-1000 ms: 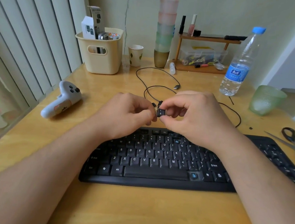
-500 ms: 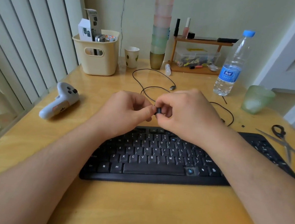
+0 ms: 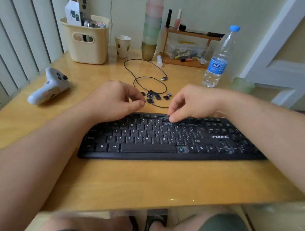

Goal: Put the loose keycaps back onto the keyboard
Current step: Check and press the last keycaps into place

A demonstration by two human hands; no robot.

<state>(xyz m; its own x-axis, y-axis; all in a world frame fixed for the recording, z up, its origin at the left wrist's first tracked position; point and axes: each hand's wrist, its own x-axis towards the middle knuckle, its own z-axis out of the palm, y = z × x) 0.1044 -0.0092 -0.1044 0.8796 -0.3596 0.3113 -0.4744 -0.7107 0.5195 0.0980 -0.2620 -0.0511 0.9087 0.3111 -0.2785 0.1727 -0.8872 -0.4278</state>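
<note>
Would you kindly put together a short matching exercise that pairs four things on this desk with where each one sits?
Things:
1. game controller
2. water bottle
3. loose keycaps
4. cream basket

Places:
A. far left corner of the desk, holding boxes
B. just behind the keyboard, between the two hands
C. left edge of the desk, beside the blinds
D. right of the small wooden shelf

Pairs: 1-C, 2-D, 3-B, 4-A
</note>
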